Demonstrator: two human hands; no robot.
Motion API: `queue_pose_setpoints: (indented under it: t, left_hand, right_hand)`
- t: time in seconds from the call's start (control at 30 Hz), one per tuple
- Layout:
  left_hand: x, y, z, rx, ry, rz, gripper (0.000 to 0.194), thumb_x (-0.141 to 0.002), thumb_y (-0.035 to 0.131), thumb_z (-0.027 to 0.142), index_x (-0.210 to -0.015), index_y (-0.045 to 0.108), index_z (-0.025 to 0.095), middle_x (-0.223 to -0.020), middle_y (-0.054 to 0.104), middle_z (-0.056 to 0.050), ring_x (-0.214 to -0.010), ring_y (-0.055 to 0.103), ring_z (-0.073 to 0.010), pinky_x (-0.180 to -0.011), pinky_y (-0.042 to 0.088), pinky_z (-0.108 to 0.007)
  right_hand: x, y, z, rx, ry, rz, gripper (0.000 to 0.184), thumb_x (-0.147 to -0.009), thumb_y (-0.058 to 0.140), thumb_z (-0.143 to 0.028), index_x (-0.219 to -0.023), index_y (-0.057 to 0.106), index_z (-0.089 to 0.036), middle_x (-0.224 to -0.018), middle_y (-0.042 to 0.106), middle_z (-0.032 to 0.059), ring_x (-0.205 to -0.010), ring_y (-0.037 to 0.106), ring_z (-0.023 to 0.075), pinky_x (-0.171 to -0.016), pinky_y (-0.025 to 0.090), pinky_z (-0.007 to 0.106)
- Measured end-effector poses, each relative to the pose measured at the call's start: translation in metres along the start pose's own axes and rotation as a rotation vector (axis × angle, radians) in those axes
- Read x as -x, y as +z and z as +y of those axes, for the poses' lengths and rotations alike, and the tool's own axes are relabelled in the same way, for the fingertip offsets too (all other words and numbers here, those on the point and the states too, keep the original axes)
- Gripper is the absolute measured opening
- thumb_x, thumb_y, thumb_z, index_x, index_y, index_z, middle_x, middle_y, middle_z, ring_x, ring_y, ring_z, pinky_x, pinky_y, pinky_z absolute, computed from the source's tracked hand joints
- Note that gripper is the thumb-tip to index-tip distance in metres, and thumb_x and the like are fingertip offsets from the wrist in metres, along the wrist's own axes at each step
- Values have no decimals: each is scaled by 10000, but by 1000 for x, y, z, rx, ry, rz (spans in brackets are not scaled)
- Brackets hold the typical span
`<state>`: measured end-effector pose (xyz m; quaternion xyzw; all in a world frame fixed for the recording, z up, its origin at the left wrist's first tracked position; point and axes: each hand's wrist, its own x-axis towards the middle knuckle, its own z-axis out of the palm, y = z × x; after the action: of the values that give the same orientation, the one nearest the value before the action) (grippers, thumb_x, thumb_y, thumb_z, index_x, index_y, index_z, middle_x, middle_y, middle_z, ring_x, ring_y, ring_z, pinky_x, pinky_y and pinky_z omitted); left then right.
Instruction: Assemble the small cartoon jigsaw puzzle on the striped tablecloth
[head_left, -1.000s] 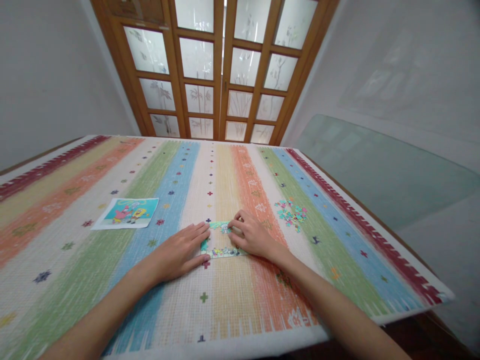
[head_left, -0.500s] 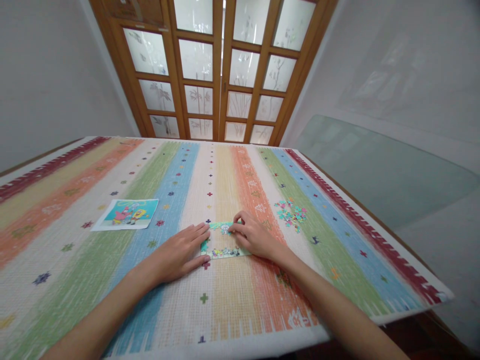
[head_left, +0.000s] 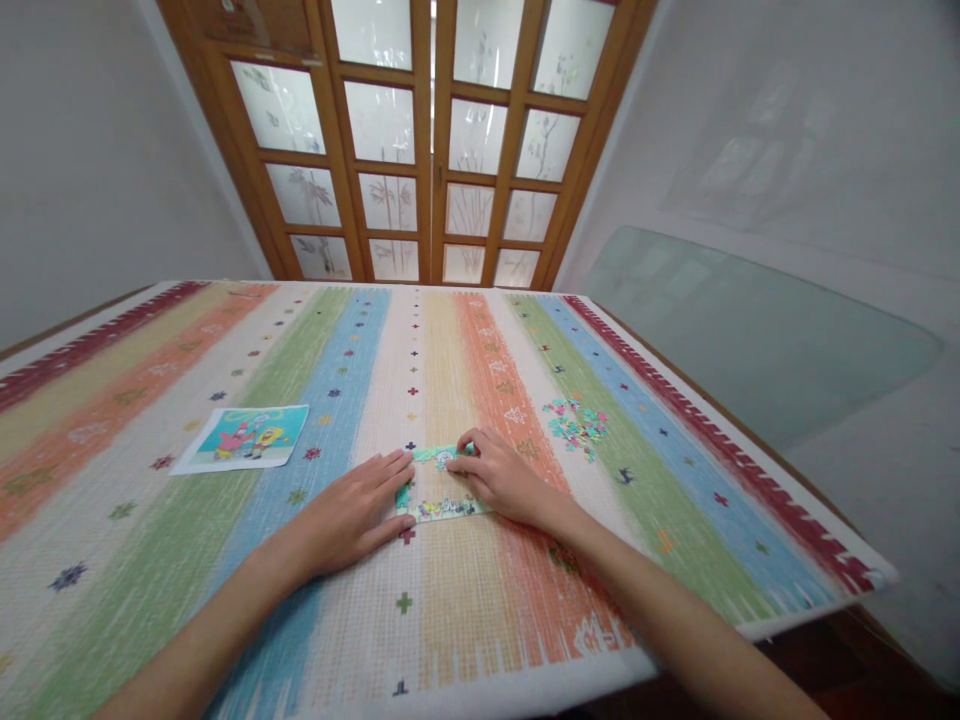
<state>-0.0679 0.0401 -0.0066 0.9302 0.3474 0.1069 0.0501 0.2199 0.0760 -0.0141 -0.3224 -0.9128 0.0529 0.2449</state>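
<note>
A partly assembled jigsaw puzzle (head_left: 452,509) lies flat before me, its joined border pieces framing an open middle where the tablecloth shows. My left hand (head_left: 349,512) rests flat on the puzzle's left edge with fingers stretched out and thumb apart. Over the top right part, my right hand (head_left: 501,474) has its thumb and forefinger pinched at a small puzzle piece (head_left: 442,459) with a pale cartoon figure on it. The right hand covers the puzzle's right side. To the right lies a loose heap of puzzle pieces (head_left: 576,424), mostly teal, green and pink.
A printed cartoon picture (head_left: 251,437) lies on the left side of the striped tablecloth (head_left: 450,600). The table's near edge runs below my forearms. Beyond the table stand wooden glass-paned doors (head_left: 431,150), and a pale green glass panel (head_left: 735,320) leans along the right wall.
The right hand's fingers have shifted slightly on the puzzle's top row, showing more of the pieces there. My left hand stays on the left edge. The whole view has shifted a little.
</note>
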Motion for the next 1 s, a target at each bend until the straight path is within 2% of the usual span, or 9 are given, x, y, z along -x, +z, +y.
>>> queue_pose_setpoints:
  t: [0.2, 0.37, 0.53, 0.7, 0.83, 0.9, 1.0]
  left_hand:
    - [1, -1, -1, 6, -11, 16, 572, -1054, 423, 542, -1501, 442, 187, -1585, 420, -121, -1445, 429, -282, -1190, 377, -460]
    - [1, -1, -2, 25, -12, 12, 572, -1055, 426, 541, -1505, 443, 187, -1588, 413, -127, -1441, 434, -289, -1190, 373, -465]
    - [1, -2, -3, 25, 9, 10, 571, -1058, 418, 542, -1513, 424, 196, -1593, 401, -130, -1443, 432, -296, -1187, 376, -475]
    - [1, -3, -4, 14, 5, 9, 562, -1054, 429, 538, -1501, 436, 198, -1595, 401, -120, -1436, 440, -301, -1191, 374, -469]
    - [2, -1, -5, 12, -5, -4, 564, -1044, 453, 539, -1494, 441, 199, -1593, 408, -117, -1431, 447, -300, -1192, 373, -455]
    - [2, 0, -6, 15, -5, -2, 567, -1044, 447, 545, -1495, 437, 201, -1598, 399, -119, -1433, 444, -302, -1189, 375, -462]
    - [2, 2, -6, 10, -6, -4, 564, -1053, 430, 541, -1493, 437, 188, -1597, 399, -128, -1436, 440, -298, -1193, 366, -459]
  right_hand:
    - [-1, 1, 0, 1, 1, 31, 194, -984, 580, -193, -1056, 756, -233, -1111, 599, 98, -971, 542, 209, -868, 491, 362]
    - [-4, -2, 3, -36, -20, 37, 213, -969, 563, -162, -1077, 745, -179, -1101, 584, 126, -959, 543, 215, -851, 488, 361]
    - [-4, -13, 21, -23, 51, 32, 234, -955, 528, -139, -1093, 713, -182, -1065, 593, 108, -924, 542, 212, -844, 474, 366]
    - [6, -37, 64, 124, 244, 85, 141, -894, 588, -160, -882, 726, -186, -943, 607, 90, -897, 555, 227, -829, 457, 358]
    - [20, -64, 97, 276, 635, 85, 131, -834, 616, -173, -879, 737, -196, -929, 642, 87, -925, 594, 237, -816, 442, 320]
    - [28, -78, 109, 301, 732, 100, 177, -832, 578, -160, -903, 741, -160, -918, 656, 115, -893, 608, 250, -767, 434, 322]
    - [38, -94, 121, 298, 835, 74, 169, -792, 586, -157, -853, 743, -154, -842, 682, 99, -804, 623, 225, -696, 413, 291]
